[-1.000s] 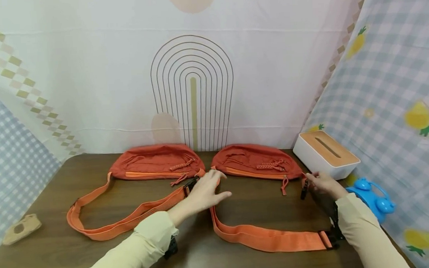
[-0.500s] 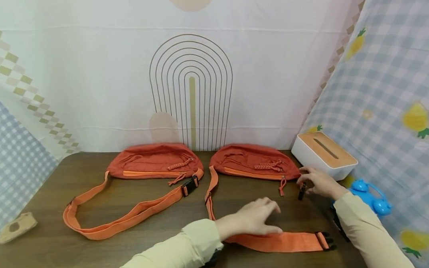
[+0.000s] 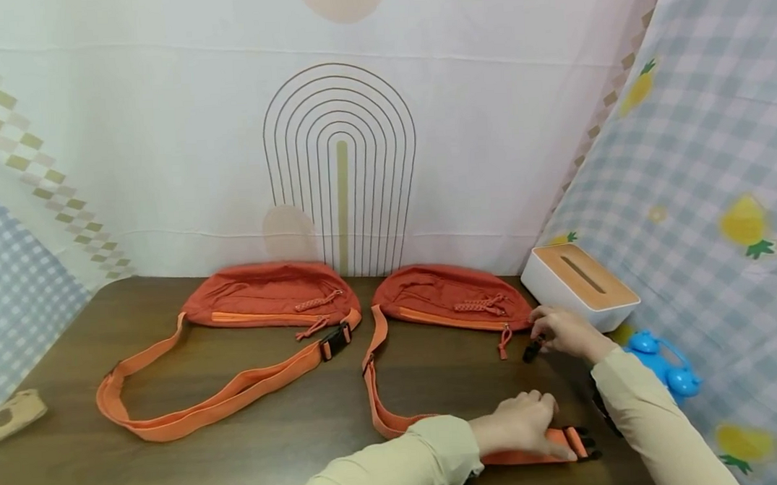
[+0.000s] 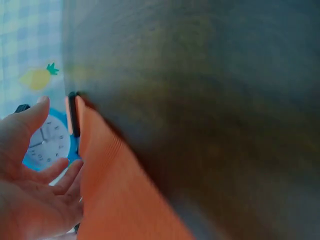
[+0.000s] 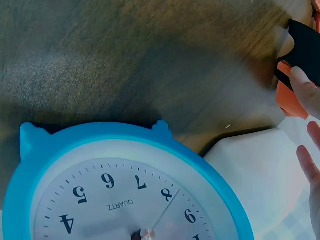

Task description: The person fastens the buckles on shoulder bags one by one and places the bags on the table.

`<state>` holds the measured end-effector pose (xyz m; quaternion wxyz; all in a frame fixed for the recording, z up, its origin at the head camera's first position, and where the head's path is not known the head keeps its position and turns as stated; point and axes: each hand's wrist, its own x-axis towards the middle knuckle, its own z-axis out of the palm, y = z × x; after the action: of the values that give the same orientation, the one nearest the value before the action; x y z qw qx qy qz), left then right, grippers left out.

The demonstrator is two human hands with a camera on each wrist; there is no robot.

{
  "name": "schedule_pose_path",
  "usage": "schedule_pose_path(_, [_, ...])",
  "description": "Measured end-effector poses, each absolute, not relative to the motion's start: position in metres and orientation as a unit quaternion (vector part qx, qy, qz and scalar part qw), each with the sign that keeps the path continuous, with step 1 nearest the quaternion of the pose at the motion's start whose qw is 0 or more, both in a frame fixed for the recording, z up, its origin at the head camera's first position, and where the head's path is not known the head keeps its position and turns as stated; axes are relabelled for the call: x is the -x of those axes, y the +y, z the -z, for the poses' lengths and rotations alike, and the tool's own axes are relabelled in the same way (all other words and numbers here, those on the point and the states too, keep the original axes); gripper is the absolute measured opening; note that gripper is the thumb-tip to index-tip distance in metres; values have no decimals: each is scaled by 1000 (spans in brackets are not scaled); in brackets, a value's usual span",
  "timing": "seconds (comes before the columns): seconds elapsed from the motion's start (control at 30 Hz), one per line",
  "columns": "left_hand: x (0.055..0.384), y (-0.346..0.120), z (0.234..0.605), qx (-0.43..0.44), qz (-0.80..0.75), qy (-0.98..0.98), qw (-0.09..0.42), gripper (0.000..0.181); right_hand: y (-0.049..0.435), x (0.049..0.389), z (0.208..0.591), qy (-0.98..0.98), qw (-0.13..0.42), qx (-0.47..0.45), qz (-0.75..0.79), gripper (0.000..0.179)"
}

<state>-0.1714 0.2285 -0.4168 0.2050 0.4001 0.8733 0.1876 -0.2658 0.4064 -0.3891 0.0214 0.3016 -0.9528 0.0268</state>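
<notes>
Two red-orange waist packs lie at the back of the table, the left waist pack (image 3: 270, 295) with its strap buckled and the right waist pack (image 3: 452, 297) with its strap unfastened. My left hand (image 3: 520, 425) hovers over the loose end of the orange strap (image 4: 115, 185), thumb and fingers spread near the black prong buckle half (image 3: 585, 444). At the right pack's right end, my right hand (image 3: 564, 332) pinches the black socket buckle half (image 5: 302, 47). The thumb (image 5: 305, 92) lies against it; part of the grip is out of frame.
A white tissue box (image 3: 579, 288) with a wooden lid stands at the back right. A blue alarm clock (image 3: 661, 364) is close beside my right forearm. At the left edge lies a beige object (image 3: 12, 418) with a dark spot. Cloth hangs behind and beside the table.
My left hand has moved from between the two packs down and right to the loose strap end. My right hand has stayed by the socket buckle half, its fingers shifting, and the buckle half has tilted.
</notes>
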Motion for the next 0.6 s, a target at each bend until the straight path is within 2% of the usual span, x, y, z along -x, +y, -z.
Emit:
schedule_pose_path(0.37, [166,255,433,-397,-129,893,168,34,406,268,393,-946,14,-323,-26,19])
schedule_pose_path(0.6, [163,262,434,-387,-141,894,177,28,406,269,395,-934,27,-356,-26,18])
